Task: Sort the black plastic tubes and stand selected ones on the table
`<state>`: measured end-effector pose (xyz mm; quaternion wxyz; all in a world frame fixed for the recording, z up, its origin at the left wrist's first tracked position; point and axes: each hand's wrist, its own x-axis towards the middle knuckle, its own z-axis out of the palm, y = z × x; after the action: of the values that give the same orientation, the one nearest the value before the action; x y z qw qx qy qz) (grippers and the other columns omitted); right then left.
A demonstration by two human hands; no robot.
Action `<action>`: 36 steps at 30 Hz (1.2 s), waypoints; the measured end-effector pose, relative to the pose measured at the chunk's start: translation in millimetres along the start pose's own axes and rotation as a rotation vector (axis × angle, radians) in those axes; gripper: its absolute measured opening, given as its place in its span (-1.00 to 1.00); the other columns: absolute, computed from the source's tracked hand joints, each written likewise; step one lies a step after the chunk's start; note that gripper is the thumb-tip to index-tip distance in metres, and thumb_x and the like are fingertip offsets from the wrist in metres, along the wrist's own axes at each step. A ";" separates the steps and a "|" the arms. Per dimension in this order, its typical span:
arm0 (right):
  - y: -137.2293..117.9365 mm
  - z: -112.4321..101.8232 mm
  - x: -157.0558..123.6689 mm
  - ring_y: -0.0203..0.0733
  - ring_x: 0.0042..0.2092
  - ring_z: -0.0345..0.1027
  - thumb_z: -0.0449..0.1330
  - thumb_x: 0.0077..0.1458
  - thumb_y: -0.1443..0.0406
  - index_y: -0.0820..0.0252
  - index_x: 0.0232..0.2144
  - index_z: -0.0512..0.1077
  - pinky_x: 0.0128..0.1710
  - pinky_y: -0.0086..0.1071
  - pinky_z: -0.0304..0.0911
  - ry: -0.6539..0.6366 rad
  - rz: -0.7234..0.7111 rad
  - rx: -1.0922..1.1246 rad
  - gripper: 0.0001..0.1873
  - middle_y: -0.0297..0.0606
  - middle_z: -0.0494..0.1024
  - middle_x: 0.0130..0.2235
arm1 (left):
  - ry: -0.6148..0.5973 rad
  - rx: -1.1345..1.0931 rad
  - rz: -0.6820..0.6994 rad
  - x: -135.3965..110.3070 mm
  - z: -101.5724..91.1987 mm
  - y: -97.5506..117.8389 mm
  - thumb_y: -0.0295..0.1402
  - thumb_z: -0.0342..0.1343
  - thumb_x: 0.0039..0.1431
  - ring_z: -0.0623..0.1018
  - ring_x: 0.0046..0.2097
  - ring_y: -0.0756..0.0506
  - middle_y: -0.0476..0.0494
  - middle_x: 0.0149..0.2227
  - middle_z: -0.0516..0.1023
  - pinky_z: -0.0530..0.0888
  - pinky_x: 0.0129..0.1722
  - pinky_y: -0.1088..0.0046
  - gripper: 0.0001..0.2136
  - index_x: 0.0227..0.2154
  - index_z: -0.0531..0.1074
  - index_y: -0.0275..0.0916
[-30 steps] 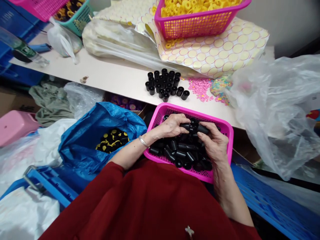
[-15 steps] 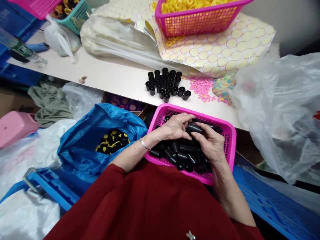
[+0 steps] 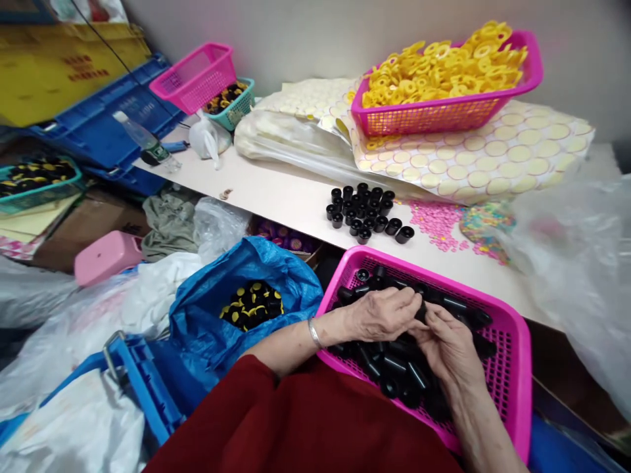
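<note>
My left hand (image 3: 382, 314), with a silver bracelet at the wrist, and my right hand (image 3: 446, 340) meet above a pink basket (image 3: 520, 387). Their fingertips are closed around a small black plastic tube (image 3: 420, 311), mostly covered by the fingers. Beneath them, the basket holds many loose black tubes (image 3: 394, 362) lying in all directions. Past its far rim, a cluster of short black cylinders (image 3: 362, 211) stands upright on the white table (image 3: 280, 190).
A blue bag (image 3: 197, 295) left of the basket contains black pieces with yellow tops (image 3: 252, 305). Pink bits (image 3: 436, 223) lie on the table near a clear plastic bag (image 3: 576, 263). Farther back stands a pink basket of yellow rings (image 3: 444, 75). A bottle (image 3: 148, 144) lies left.
My view has swung up and left, so everything appears lower and farther right. The black tube between my hands has turned and is now more covered by my fingers.
</note>
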<state>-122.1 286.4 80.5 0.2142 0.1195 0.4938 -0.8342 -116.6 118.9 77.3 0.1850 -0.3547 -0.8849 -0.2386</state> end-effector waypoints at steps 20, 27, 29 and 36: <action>-2.2 -42.3 18.6 0.01 -0.14 0.35 0.12 0.14 0.19 0.19 -0.28 0.52 -0.12 -0.10 0.33 0.071 -0.744 -1.545 -0.76 -0.09 0.57 -0.14 | 0.418 0.231 -1.220 -23.8 -89.5 -206.6 -0.51 0.22 0.03 0.44 -0.10 -0.16 -0.17 -0.20 0.42 0.39 -0.01 0.22 -0.87 -0.40 0.38 -0.20; -4.7 22.2 36.1 0.08 -0.09 0.32 0.06 0.09 0.42 0.29 -0.12 0.47 -0.21 -0.17 0.23 -0.356 -0.447 -2.087 -0.68 0.04 0.52 -0.08 | 0.349 0.018 -1.084 -11.1 -64.2 -241.6 -0.35 0.30 0.06 0.36 -0.13 -0.04 -0.03 -0.31 0.41 0.32 -0.04 0.31 -0.78 -0.29 0.38 -0.22; -5.8 21.1 37.0 0.06 -0.12 0.34 0.05 0.09 0.44 0.31 -0.18 0.48 -0.18 -0.17 0.23 -0.410 -0.388 -2.074 -0.72 0.04 0.53 -0.16 | 0.443 -0.033 -1.059 -13.8 -67.6 -240.5 -0.29 0.34 0.00 0.37 -0.20 -0.02 -0.02 -0.30 0.42 0.34 -0.12 0.35 -0.67 -0.20 0.40 -0.26; -8.8 -15.6 26.5 -0.18 -0.29 0.44 0.37 -0.10 0.21 0.11 -0.21 0.53 -0.27 -0.29 0.40 -0.283 -0.157 -0.871 -0.66 -0.30 0.58 -0.27 | 0.425 -0.238 -0.924 -24.9 -69.2 -126.9 -0.36 0.18 0.07 0.44 -0.38 0.03 -0.03 -0.36 0.49 0.39 -0.34 0.50 -0.85 -0.29 0.48 -0.27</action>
<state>-149.8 297.4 68.9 0.2461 -0.1344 0.7716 -0.5710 -179.6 -13.3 84.7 0.1943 0.1105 -0.8588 -0.4610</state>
